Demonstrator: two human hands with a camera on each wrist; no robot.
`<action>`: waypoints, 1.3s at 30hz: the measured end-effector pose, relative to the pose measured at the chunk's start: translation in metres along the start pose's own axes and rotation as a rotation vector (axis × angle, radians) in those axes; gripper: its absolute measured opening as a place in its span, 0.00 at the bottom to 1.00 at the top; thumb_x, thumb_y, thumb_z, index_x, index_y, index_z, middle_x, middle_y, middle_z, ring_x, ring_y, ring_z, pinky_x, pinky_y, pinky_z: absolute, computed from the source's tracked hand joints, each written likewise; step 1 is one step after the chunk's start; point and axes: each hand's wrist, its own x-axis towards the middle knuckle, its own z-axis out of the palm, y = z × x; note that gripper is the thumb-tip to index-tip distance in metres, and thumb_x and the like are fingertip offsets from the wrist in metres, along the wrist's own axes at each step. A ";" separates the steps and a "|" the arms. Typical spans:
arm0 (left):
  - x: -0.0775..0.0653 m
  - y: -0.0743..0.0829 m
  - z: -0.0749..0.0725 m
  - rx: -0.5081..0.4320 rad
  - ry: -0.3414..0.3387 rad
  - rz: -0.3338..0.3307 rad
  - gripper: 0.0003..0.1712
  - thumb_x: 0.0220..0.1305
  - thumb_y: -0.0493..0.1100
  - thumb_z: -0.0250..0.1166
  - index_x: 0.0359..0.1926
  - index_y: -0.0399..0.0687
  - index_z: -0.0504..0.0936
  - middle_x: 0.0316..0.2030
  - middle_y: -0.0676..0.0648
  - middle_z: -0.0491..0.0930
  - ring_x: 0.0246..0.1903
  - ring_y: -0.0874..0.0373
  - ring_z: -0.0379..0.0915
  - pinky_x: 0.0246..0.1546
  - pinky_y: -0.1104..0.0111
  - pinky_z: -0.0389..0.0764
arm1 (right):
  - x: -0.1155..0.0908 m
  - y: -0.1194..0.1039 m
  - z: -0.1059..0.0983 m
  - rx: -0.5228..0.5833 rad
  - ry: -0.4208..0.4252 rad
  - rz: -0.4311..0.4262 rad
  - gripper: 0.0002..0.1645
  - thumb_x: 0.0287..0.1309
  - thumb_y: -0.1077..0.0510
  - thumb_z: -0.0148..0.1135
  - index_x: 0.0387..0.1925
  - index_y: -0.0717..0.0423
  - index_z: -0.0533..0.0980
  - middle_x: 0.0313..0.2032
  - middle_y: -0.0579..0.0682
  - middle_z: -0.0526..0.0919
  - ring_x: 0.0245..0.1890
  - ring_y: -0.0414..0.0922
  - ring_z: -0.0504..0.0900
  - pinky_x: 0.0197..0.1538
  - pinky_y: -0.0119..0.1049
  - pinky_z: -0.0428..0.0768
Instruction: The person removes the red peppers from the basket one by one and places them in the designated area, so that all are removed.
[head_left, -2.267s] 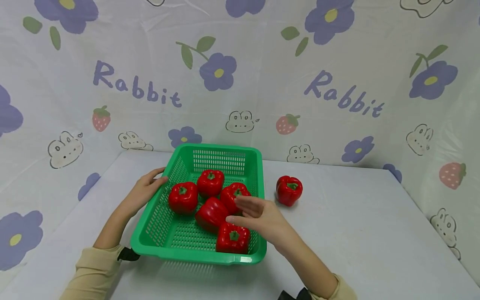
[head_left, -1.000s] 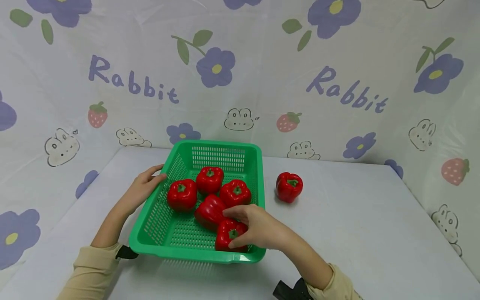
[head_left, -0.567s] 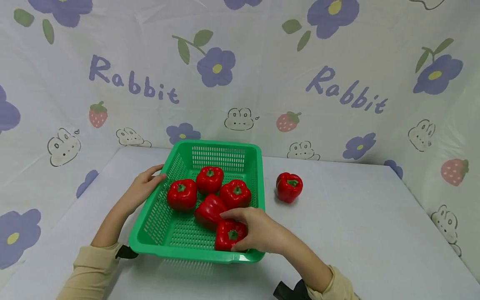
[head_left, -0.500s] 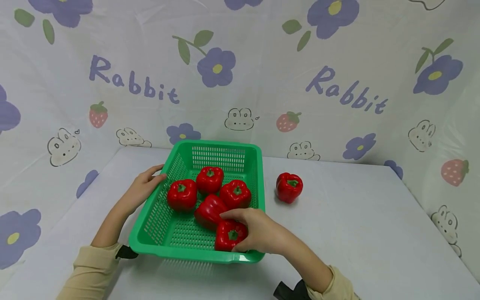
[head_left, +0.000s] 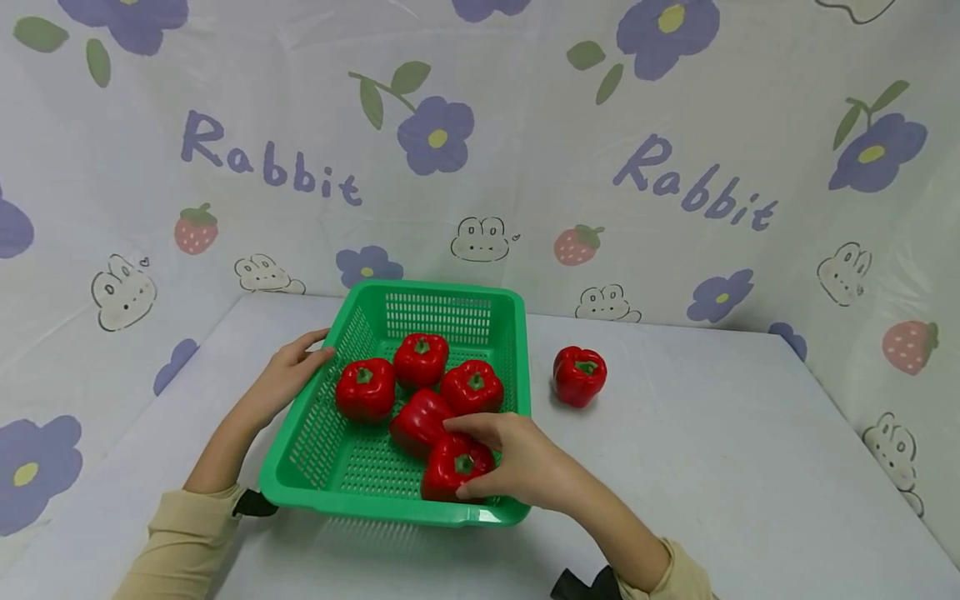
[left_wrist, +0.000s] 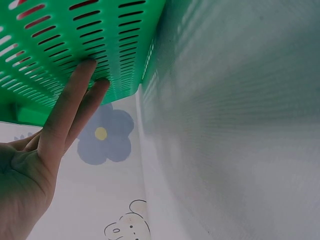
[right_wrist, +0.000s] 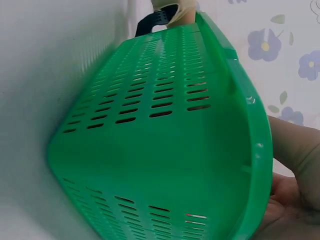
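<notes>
A green plastic basket (head_left: 397, 506) with slotted walls stands on the white table and holds several red bell peppers. My right hand (head_left: 525, 462) reaches in over its right side and grips the nearest bell pepper (head_left: 448, 467) between thumb and fingers. That pepper touches or nearly touches a bell pepper lying on its side (head_left: 420, 423). The right wrist view shows the hand (right_wrist: 292, 185) behind the basket rim, with the pepper hidden. My left hand (head_left: 283, 379) rests at the basket's left side. In the left wrist view, its fingers (left_wrist: 70, 107) lie straight against the outer wall.
Another red bell pepper (head_left: 579, 377) stands on the table (head_left: 697, 450) to the right of the basket. A white cloth printed with flowers and rabbits (head_left: 525, 150) hangs behind the table's back edge.
My right hand came down from above the peppers and took hold of the nearest one. Since half a second ago, that pepper has shifted slightly left and tilted. The left hand stays at the basket.
</notes>
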 end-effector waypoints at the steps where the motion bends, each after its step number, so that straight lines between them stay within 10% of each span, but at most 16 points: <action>1: 0.000 0.000 0.000 0.001 0.000 -0.001 0.35 0.77 0.52 0.46 0.75 0.38 0.53 0.58 0.27 0.75 0.40 0.57 0.81 0.37 0.69 0.81 | 0.000 0.001 0.000 0.011 0.003 0.001 0.37 0.49 0.59 0.75 0.63 0.57 0.74 0.60 0.54 0.78 0.63 0.55 0.74 0.56 0.47 0.80; 39: 0.003 -0.004 0.000 -0.005 0.001 -0.010 0.34 0.76 0.52 0.46 0.75 0.38 0.53 0.57 0.27 0.76 0.38 0.59 0.81 0.35 0.69 0.82 | -0.020 -0.003 -0.048 0.242 0.225 -0.039 0.40 0.51 0.58 0.73 0.67 0.50 0.70 0.65 0.49 0.75 0.68 0.51 0.71 0.62 0.43 0.75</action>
